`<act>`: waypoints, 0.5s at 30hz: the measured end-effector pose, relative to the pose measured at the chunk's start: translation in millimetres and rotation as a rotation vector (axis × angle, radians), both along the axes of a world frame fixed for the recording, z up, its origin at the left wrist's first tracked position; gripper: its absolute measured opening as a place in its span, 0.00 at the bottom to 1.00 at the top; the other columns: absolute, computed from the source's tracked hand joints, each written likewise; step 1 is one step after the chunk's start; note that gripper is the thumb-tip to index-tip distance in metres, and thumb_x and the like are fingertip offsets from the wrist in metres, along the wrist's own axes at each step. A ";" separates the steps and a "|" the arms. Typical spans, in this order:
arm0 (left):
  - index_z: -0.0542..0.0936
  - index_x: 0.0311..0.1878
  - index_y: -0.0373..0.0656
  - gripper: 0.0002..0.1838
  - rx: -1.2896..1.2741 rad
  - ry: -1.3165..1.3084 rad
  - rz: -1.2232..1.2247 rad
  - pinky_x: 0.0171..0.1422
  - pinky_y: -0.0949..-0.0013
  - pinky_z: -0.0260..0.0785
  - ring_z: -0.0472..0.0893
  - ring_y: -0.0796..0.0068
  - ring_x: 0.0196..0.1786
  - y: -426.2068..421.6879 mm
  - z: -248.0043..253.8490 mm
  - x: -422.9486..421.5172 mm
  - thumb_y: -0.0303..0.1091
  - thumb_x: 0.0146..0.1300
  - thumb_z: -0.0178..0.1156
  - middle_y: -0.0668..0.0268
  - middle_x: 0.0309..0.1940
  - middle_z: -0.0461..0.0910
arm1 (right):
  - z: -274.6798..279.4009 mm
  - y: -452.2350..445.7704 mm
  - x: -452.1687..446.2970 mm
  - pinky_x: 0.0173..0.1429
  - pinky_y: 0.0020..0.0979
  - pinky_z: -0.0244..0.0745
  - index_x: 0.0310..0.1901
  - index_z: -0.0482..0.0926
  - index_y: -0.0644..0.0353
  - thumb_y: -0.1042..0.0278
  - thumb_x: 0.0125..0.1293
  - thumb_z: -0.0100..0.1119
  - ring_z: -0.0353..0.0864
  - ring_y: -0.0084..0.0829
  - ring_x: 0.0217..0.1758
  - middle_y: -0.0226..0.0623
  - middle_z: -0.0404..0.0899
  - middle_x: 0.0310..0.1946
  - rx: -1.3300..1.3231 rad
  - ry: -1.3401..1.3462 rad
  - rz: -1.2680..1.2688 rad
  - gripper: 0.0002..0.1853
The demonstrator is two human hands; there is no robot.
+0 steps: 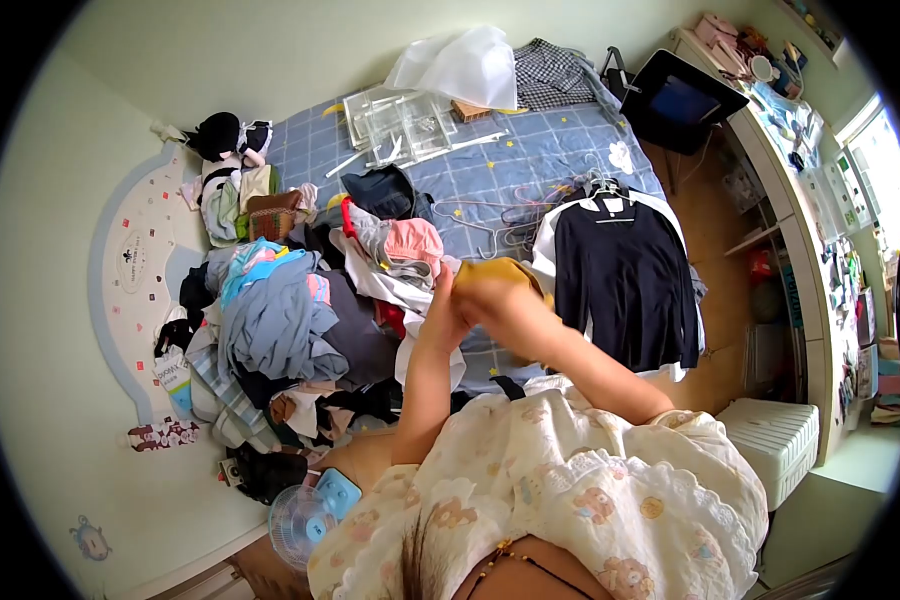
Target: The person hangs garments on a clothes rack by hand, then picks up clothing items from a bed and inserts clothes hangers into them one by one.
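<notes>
Near the middle of the view, a mustard-yellow cloth (510,271) is held between my two hands. My left hand (450,298) is closed at the cloth's left edge, beside a pink garment (413,244) on the heap. Blurred by motion, my right hand (492,300) lies over the front of the cloth, its fingers closed on it. To the right, a black long-sleeved top (622,280) lies flat over white clothing on the bed, with hangers (604,190) at its neck. Loose wire hangers (498,232) lie behind the yellow cloth.
A large heap of clothes (280,315) covers the bed's left side. Clear plastic trays (400,125) and a white translucent bag (460,70) lie at the back. A black monitor (682,100) stands back right, a small fan (300,525) front left, a white ribbed case (770,440) front right.
</notes>
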State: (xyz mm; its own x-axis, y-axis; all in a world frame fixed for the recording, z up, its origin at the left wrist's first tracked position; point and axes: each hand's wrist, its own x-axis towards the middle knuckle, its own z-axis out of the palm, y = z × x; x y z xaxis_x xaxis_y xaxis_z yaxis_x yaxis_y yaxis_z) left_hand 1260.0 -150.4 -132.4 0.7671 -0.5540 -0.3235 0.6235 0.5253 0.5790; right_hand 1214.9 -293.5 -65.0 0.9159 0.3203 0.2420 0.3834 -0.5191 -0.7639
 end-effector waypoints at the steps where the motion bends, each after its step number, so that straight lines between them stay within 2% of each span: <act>1: 0.73 0.55 0.36 0.26 0.029 -0.063 -0.093 0.52 0.67 0.73 0.80 0.69 0.50 4.3 -11.5 4.7 0.52 0.69 0.49 0.61 0.49 0.79 | -11.3 3.5 -6.0 0.46 0.34 0.73 0.44 0.74 0.67 0.76 0.59 0.56 0.78 0.45 0.40 0.43 0.78 0.38 -0.010 -0.039 0.034 0.11; 2: 0.74 0.54 0.36 0.22 0.058 -0.126 -0.187 0.52 0.67 0.73 0.80 0.69 0.49 8.2 -21.9 9.0 0.46 0.68 0.53 0.61 0.48 0.79 | -23.7 5.0 -9.3 0.48 0.36 0.73 0.45 0.74 0.67 0.77 0.57 0.57 0.76 0.49 0.43 0.46 0.77 0.42 -0.020 -0.079 0.067 0.13; 3: 0.74 0.53 0.36 0.19 0.076 -0.109 -0.152 0.52 0.67 0.73 0.80 0.69 0.49 7.1 -22.6 8.9 0.42 0.67 0.54 0.61 0.48 0.80 | -24.2 -1.2 -10.7 0.50 0.34 0.73 0.50 0.73 0.67 0.76 0.58 0.57 0.78 0.43 0.47 0.45 0.75 0.49 -0.036 -0.033 0.129 0.17; 5: 0.75 0.52 0.36 0.15 0.117 -0.081 -0.080 0.52 0.67 0.73 0.80 0.68 0.48 6.4 -22.8 11.2 0.34 0.66 0.56 0.61 0.47 0.80 | -17.8 -17.5 -12.1 0.50 0.32 0.73 0.51 0.73 0.66 0.75 0.59 0.58 0.78 0.39 0.47 0.44 0.76 0.48 0.130 0.180 0.205 0.17; 6: 0.75 0.52 0.36 0.15 0.110 -0.056 -0.022 0.52 0.66 0.73 0.80 0.68 0.48 6.3 -22.2 13.3 0.34 0.66 0.56 0.60 0.47 0.80 | -12.5 -26.8 -11.3 0.50 0.32 0.73 0.51 0.74 0.66 0.75 0.60 0.58 0.79 0.38 0.47 0.43 0.77 0.47 0.214 0.286 0.243 0.17; 7: 0.75 0.52 0.35 0.15 0.101 -0.033 0.036 0.53 0.65 0.73 0.81 0.67 0.48 6.1 -21.3 15.8 0.33 0.66 0.55 0.60 0.47 0.80 | -10.5 -38.4 -6.9 0.50 0.29 0.73 0.51 0.76 0.64 0.74 0.60 0.59 0.79 0.33 0.48 0.41 0.78 0.46 0.216 0.335 0.223 0.16; 8: 0.75 0.51 0.35 0.14 0.090 -0.010 0.095 0.53 0.65 0.73 0.81 0.67 0.48 5.7 -20.2 18.6 0.33 0.67 0.55 0.60 0.47 0.80 | -20.9 -48.3 -4.6 0.50 0.29 0.74 0.47 0.78 0.64 0.75 0.60 0.60 0.79 0.34 0.48 0.41 0.79 0.45 0.258 0.357 0.118 0.13; 10: 0.75 0.52 0.35 0.15 0.066 -0.065 0.173 0.54 0.63 0.73 0.80 0.65 0.49 6.2 -9.6 22.6 0.33 0.67 0.56 0.59 0.48 0.79 | -35.8 -65.7 3.3 0.49 0.29 0.73 0.49 0.76 0.63 0.74 0.59 0.61 0.78 0.33 0.49 0.41 0.78 0.45 0.286 0.530 -0.110 0.15; 13: 0.74 0.53 0.34 0.16 0.048 -0.113 0.159 0.55 0.63 0.72 0.80 0.65 0.50 4.6 8.9 26.0 0.34 0.67 0.56 0.58 0.48 0.79 | -64.9 -78.9 4.7 0.49 0.27 0.73 0.52 0.74 0.62 0.74 0.59 0.61 0.76 0.33 0.50 0.41 0.76 0.45 0.105 0.242 -0.214 0.18; 15: 0.73 0.53 0.34 0.16 0.046 -0.145 0.136 0.55 0.63 0.72 0.79 0.66 0.50 3.4 20.4 24.9 0.34 0.67 0.56 0.58 0.48 0.78 | -90.6 -76.1 7.5 0.48 0.27 0.72 0.54 0.72 0.62 0.74 0.59 0.60 0.75 0.33 0.51 0.41 0.74 0.46 0.097 0.218 -0.173 0.20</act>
